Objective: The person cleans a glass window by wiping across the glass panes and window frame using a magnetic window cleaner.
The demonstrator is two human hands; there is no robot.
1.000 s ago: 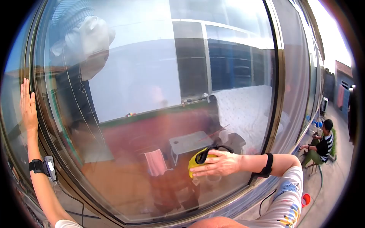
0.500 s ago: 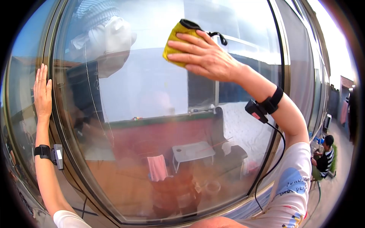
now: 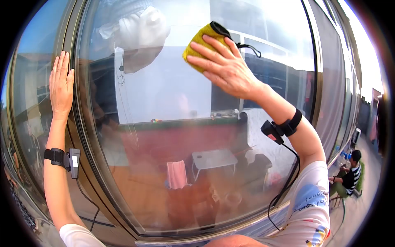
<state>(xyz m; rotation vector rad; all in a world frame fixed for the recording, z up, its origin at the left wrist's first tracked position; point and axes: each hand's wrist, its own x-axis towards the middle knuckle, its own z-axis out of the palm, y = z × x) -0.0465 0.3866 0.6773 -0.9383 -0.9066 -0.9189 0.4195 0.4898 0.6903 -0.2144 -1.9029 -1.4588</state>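
My right hand [image 3: 226, 68] presses a yellow cleaning cloth [image 3: 196, 42] with a black hem against the upper part of a large window pane [image 3: 152, 160]. Its fingers are spread over the cloth, and a black hanging loop [image 3: 253, 49] sticks out on the right. My left hand [image 3: 61, 84] lies flat and open along the metal window frame [image 3: 73, 37] at the left, fingers pointing up, holding nothing. Both forearms wear a black strap with a small device and a cable.
Behind the glass show a small folding table [image 3: 214, 160] and a pink towel [image 3: 177, 175]. Reflections partly cover the room inside. At the far right, outdoors, a person in a striped top [image 3: 352, 177] sits on a stool.
The whole view has shifted, so the window appears farther right. My right hand keeps the cloth on the upper glass, tilted slightly more. My left hand stays on the frame.
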